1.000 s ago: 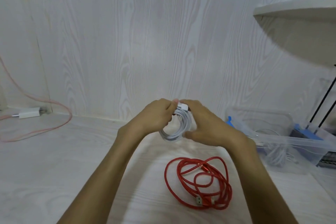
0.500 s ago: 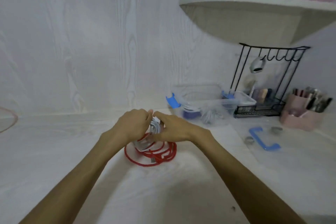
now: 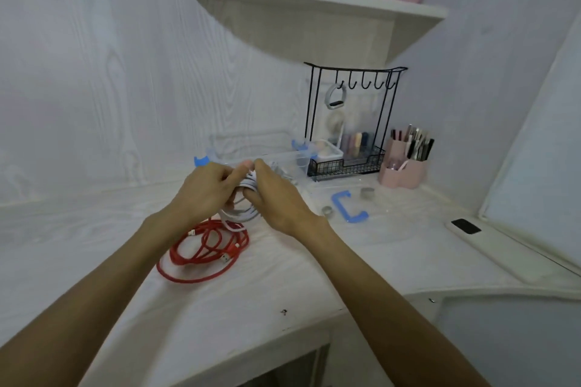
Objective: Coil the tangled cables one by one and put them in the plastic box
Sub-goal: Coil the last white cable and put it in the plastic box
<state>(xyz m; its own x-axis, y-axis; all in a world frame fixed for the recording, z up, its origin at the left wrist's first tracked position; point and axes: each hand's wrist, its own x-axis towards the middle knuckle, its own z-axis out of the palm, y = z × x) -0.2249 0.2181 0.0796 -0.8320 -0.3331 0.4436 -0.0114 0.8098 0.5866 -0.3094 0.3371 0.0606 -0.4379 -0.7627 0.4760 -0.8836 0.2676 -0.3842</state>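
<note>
Low in the frame's centre, a red cable point(image 3: 206, 250) is lying loosely looped on the counter point(image 3: 94, 261). Just above it we are holding a white coil point(image 3: 242, 214) off the counter, our left hand point(image 3: 204, 190) and right hand point(image 3: 276, 198) both curling their fingers round it and pinching its upper strands. Behind our hands the clear box point(image 3: 292, 160) is sitting with white cable inside. To the right a blue-handled lid point(image 3: 349, 206) is lying flat; farther back a black rack point(image 3: 352, 122) is standing.
</note>
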